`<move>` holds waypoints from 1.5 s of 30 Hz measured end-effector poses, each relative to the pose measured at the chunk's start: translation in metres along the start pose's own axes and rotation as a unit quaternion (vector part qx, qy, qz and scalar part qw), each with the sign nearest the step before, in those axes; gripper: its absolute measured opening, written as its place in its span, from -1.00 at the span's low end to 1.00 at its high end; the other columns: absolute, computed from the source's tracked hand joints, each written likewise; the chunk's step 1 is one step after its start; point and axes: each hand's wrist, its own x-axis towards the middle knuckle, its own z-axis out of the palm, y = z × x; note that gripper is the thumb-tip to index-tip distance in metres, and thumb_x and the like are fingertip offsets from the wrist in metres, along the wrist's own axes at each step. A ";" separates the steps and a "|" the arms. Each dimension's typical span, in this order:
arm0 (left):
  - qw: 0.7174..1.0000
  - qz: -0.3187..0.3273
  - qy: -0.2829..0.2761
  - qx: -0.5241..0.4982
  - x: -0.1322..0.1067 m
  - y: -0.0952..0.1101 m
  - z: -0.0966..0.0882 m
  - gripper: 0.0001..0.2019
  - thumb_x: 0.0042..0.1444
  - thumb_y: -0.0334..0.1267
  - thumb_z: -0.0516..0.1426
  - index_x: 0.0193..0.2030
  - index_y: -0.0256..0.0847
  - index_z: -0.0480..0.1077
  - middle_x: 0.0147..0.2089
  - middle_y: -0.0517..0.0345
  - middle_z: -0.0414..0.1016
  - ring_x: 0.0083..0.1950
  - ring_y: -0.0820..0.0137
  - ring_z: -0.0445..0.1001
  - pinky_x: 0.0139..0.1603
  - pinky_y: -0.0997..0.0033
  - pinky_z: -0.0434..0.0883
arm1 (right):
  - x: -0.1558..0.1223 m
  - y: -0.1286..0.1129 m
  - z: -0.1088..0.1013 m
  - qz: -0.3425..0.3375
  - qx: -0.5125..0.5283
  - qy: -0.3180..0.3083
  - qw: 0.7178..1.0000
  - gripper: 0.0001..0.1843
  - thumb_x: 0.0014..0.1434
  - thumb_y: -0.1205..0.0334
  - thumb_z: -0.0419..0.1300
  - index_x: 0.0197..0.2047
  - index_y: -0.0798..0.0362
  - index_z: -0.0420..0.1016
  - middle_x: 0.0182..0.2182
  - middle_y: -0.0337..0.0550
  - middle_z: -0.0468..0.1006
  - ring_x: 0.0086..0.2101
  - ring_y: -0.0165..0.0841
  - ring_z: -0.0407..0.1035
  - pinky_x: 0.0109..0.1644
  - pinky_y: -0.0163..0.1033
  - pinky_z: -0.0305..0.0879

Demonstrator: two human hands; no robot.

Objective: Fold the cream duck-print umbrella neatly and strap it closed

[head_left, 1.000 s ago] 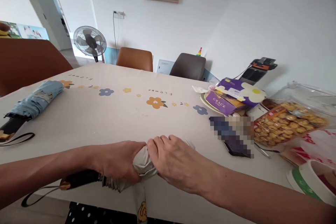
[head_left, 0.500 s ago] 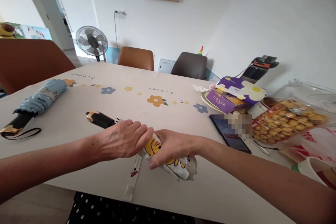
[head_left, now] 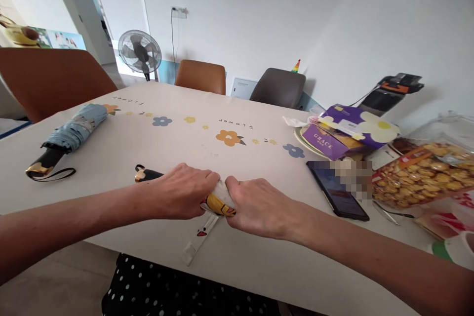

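Note:
Both of my hands grip a folded white umbrella (head_left: 219, 200) with a yellow cartoon print, held just over the near part of the table. My left hand (head_left: 188, 188) is wrapped round it on the handle side, and the black handle with a gold end sticks out to the left. My right hand (head_left: 255, 205) closes round the canopy cloth on the other side and hides that end. From between the hands a white closing strap (head_left: 202, 238) with a red mark hangs loose. A second folded umbrella, light blue (head_left: 77, 128), lies at the left with its wrist loop.
The table (head_left: 177, 150) has a flower-printed cover. On its right are a phone (head_left: 336, 190), a purple box (head_left: 322, 140), a jar of snacks (head_left: 425, 175) and a white cup (head_left: 459, 249). Chairs (head_left: 200, 76) and a fan (head_left: 140, 52) stand behind.
My right hand has turned and now wraps round the canopy with its thumb on top, covering the end that showed before. The view has shifted slightly, and the strap hangs at more of a slant.

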 end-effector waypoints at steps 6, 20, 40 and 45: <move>0.981 0.087 0.117 0.131 0.003 -0.007 0.003 -0.92 0.08 -0.43 -0.04 -0.28 -0.24 0.20 -0.43 0.14 0.35 -0.47 0.41 0.30 -0.53 0.40 0.11 | 0.005 0.005 -0.009 0.026 0.185 -0.089 0.978 -0.62 -0.18 0.06 0.24 -0.29 0.07 0.31 -0.48 -0.19 0.44 -0.51 -0.33 0.33 -0.53 -0.29 0.13; 0.933 0.146 0.260 0.200 -0.007 -0.016 0.013 -0.65 0.19 -0.40 -0.09 0.12 -0.28 0.09 -0.15 -0.02 0.44 -0.21 0.33 0.41 -0.23 0.28 0.32 | 0.002 0.004 0.011 0.021 0.581 -0.157 0.799 -0.69 -0.19 0.36 0.23 -0.31 0.07 0.28 -0.49 -0.35 0.34 -0.50 -0.49 0.25 -0.43 -0.37 0.21; 0.989 0.030 0.133 0.052 0.003 -0.009 -0.008 -0.94 0.01 -0.43 -0.02 -0.42 -0.22 0.18 -0.51 0.19 0.30 -0.55 0.48 0.18 -0.55 0.43 0.02 | -0.003 0.026 -0.019 -0.001 0.469 -0.082 0.879 -0.57 0.00 0.04 0.21 -0.07 0.07 0.38 -0.26 -0.14 0.51 -0.27 -0.30 0.39 -0.22 -0.23 0.31; 0.949 -0.120 0.040 -0.289 0.009 -0.009 -0.033 -0.80 -0.18 -0.31 0.15 -0.35 -0.21 0.26 -0.47 0.24 0.36 -0.51 0.49 0.27 -0.58 0.52 0.14 | 0.013 0.067 -0.026 0.103 0.608 0.052 0.786 -0.48 0.16 -0.07 -0.03 -0.08 0.18 0.46 -0.16 0.00 0.53 -0.18 -0.16 0.41 -0.17 -0.08 0.27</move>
